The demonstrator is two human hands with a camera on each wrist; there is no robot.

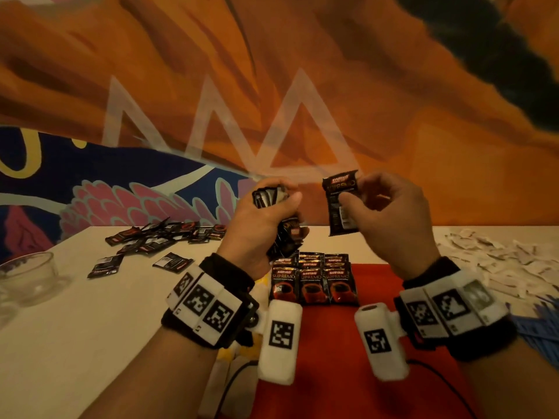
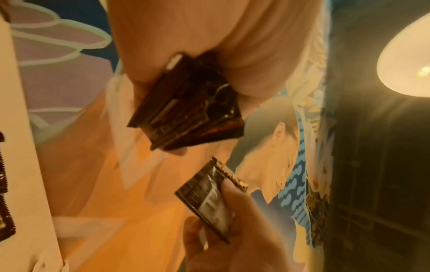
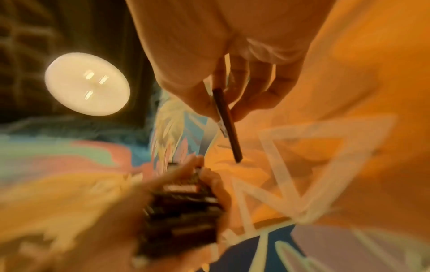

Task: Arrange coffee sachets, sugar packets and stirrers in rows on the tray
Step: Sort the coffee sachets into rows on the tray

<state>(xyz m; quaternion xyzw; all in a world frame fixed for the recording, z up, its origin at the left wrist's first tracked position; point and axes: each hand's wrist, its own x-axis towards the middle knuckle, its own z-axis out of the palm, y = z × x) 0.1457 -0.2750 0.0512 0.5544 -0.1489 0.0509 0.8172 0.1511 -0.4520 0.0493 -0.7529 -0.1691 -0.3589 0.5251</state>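
Note:
My left hand (image 1: 267, 214) grips a stack of black coffee sachets (image 1: 273, 197) in the air above the table; the same stack (image 2: 186, 112) fills the left wrist view. To its right, my right hand (image 1: 382, 207) pinches a single coffee sachet (image 1: 341, 204) between thumb and fingers, held upright; it shows edge-on as a sachet (image 3: 227, 121) in the right wrist view. Below the hands, coffee sachets (image 1: 313, 281) lie in three overlapping rows on the red tray (image 1: 375, 273).
Loose coffee sachets (image 1: 157, 237) are scattered at the far left of the white table (image 1: 99, 309). A glass cup (image 1: 28, 276) stands at the left edge. White sugar packets (image 1: 496, 258) are piled at the right, blue stirrers (image 1: 541, 328) beside them.

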